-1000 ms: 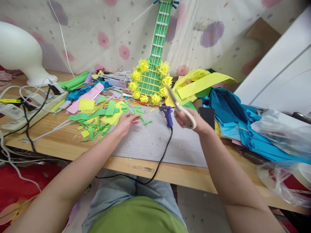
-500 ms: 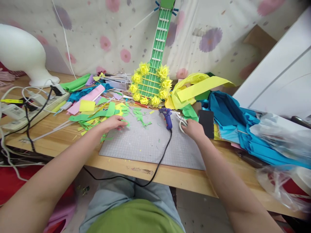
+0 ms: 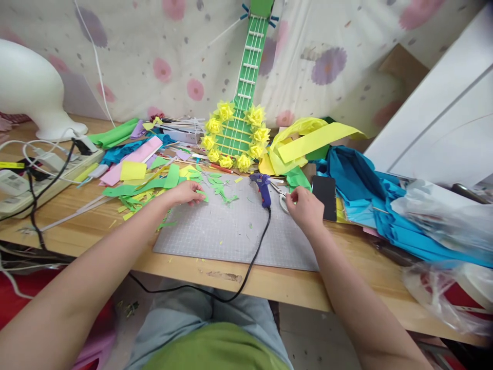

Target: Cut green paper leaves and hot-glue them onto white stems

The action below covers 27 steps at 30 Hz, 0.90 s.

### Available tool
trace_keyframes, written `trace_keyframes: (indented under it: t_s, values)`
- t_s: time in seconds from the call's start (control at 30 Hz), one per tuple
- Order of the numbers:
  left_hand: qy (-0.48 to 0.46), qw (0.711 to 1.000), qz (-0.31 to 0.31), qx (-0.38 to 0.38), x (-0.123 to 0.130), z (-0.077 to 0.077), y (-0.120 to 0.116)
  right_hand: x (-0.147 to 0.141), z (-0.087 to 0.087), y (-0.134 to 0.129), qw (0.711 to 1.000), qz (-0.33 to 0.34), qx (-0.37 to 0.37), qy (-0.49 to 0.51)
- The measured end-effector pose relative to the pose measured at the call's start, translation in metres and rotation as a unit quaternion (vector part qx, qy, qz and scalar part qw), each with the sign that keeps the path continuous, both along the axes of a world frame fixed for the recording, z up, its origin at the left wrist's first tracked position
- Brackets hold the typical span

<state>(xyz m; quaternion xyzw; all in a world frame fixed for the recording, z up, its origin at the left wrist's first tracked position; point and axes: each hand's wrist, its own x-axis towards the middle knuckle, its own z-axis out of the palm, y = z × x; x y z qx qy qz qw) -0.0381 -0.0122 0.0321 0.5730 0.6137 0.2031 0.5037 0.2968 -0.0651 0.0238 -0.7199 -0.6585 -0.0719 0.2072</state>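
Observation:
My left hand [image 3: 188,193] is closed in a pinch on a small piece of green paper [image 3: 202,196], just above the left part of the grey cutting mat [image 3: 215,231]. My right hand [image 3: 306,208] has its fingers curled at the pale handle of the scissors [image 3: 283,202], whose blades point away to the left; the hand hides part of the handle. Beside the scissors lies a purple hot glue gun [image 3: 264,190] with a black cord. Green leaf-shaped cuttings [image 3: 216,181] are scattered at the mat's far edge.
A green paper guitar [image 3: 241,123] ringed with yellow paper flowers stands at the back. Paper scraps [image 3: 144,190] and a power strip [image 3: 46,180] lie left. To the right are a black phone [image 3: 324,198], blue crepe paper [image 3: 356,177] and yellow paper [image 3: 319,141].
The view has shifted slightly. My right hand has drawn a little toward me and right relative to the scissors, which lie about where they were. My left hand keeps its pinch.

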Motion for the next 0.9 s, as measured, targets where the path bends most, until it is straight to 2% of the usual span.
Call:
trace_keyframes:
  t_s: [0.03, 0.1, 0.17, 0.23, 0.33, 0.43, 0.53, 0.67, 0.73, 0.8, 0.83, 0.9]
  values:
    - [-0.006, 1.0, 0.008, 0.004, 0.0, -0.002, 0.001, -0.01, 0.002, -0.005, 1.0, 0.024, -0.002, 0.017]
    - [-0.019, 1.0, 0.021, 0.012, 0.001, -0.005, 0.001, -0.036, 0.003, -0.011, 0.992, 0.119, -0.034, 0.035]
    - [-0.033, 0.999, 0.02, 0.022, 0.002, -0.009, 0.0, -0.064, 0.001, -0.01, 0.97, 0.224, -0.082, 0.054]
    - [-0.043, 0.999, -0.001, 0.031, 0.005, -0.011, -0.003, -0.091, -0.002, -0.001, 0.958, 0.259, -0.106, 0.06]
    - [-0.047, 0.997, -0.055, 0.04, 0.007, -0.017, -0.004, -0.125, -0.007, 0.017, 0.962, 0.24, -0.128, 0.02]
    - [-0.022, 0.994, -0.085, 0.07, 0.008, -0.023, -0.003, -0.146, -0.009, 0.033, 0.964, 0.218, -0.15, -0.013]
    - [0.057, 0.986, -0.099, 0.117, 0.011, -0.022, -0.003, -0.154, -0.01, 0.042, 0.964, 0.199, -0.176, -0.021]
    - [0.195, 0.957, -0.079, 0.198, 0.019, -0.01, -0.009, -0.148, -0.012, 0.048, 0.964, 0.198, -0.179, 0.011]
    - [0.236, 0.947, -0.066, 0.208, 0.022, -0.004, -0.012, -0.14, -0.014, 0.049, 0.964, 0.201, -0.162, 0.068]
    - [0.254, 0.946, -0.059, 0.194, 0.022, 0.0, -0.014, -0.133, -0.015, 0.049, 0.953, 0.194, -0.163, 0.167]
    - [0.252, 0.948, -0.052, 0.187, 0.022, 0.001, -0.014, -0.129, -0.015, 0.049, 0.938, 0.187, -0.176, 0.231]
    - [0.22, 0.957, -0.021, 0.188, 0.021, 0.002, -0.013, -0.125, -0.015, 0.049, 0.887, 0.175, -0.209, 0.372]
